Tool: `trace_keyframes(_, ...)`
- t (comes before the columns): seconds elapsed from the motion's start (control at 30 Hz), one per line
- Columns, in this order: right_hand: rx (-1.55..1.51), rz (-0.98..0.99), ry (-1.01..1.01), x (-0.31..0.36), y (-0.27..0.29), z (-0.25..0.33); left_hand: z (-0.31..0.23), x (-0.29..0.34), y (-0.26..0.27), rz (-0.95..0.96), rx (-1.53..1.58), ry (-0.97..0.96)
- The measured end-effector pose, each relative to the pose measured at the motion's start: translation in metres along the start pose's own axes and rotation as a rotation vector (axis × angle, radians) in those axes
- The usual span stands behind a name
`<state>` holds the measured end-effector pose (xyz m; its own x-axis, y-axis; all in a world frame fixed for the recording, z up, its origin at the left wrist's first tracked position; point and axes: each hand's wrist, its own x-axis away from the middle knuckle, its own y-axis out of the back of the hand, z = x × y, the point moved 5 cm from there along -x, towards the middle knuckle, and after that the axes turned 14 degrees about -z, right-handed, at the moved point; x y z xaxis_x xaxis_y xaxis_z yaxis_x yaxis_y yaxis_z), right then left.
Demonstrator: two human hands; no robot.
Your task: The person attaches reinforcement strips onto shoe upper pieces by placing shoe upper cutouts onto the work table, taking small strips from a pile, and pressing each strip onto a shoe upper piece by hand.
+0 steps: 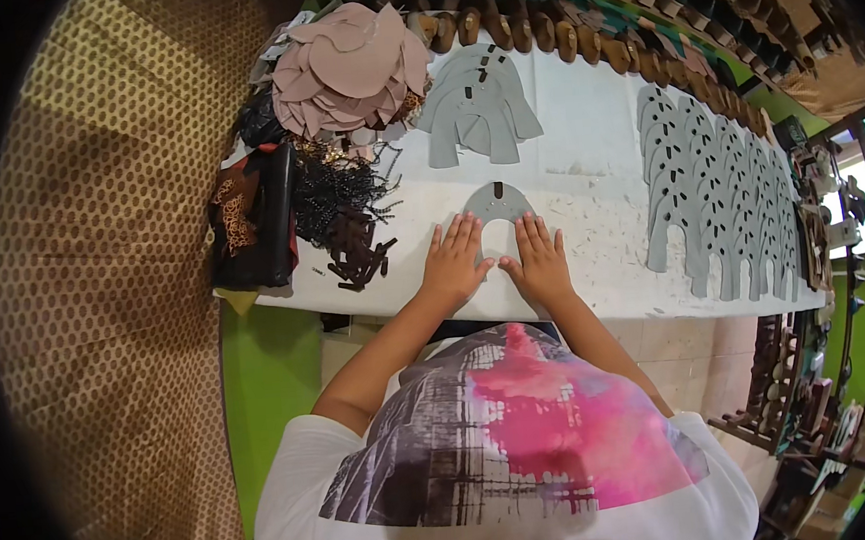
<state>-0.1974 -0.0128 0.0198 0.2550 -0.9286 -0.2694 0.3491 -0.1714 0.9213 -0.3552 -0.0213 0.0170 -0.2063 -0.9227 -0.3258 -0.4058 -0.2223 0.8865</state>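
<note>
Flat on the white table before me lies a grey arch-shaped shoe upper piece (496, 198) with a small dark brown tab (498, 190) at its top. My left hand (454, 261) rests on its left leg, fingers stretched out and pointing away. On the right leg, my right hand (538, 259) lies flat the same way, its thumb near the left thumb. Both palms cover the lower ends of the piece. Beyond it sits a loose group of similar grey pieces (454, 123) with dark tabs. A heap of dark brown tabs (356, 253) lies to the left.
Overlapping rows of grey pieces (683, 187) cover the table's right side. At the back left are stacked pink cutouts (350, 60), black chains (341, 181) and a black box (270, 216). Brown shoe forms (543, 31) line the far edge. A patterned curtain (123, 292) hangs left.
</note>
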Motion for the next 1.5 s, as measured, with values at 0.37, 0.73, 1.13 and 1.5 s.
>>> trace_keyframes(0.37,0.164,-0.158,0.020,-0.063,0.001,0.017,-0.003,0.001,0.000,-0.008,-0.014,0.006)
trace_keyframes(0.73,0.235,-0.117,-0.042,-0.078,-0.016,0.016,-0.003,0.003,0.001,-0.070,0.013,-0.002)
trace_keyframes(1.13,0.099,-0.105,-0.098,-0.072,-0.005,0.005,-0.003,0.002,0.005,-0.119,0.028,-0.012)
trace_keyframes(1.5,0.184,-0.126,-0.021,-0.041,0.000,0.008,-0.014,-0.039,0.011,-0.101,-0.126,-0.022)
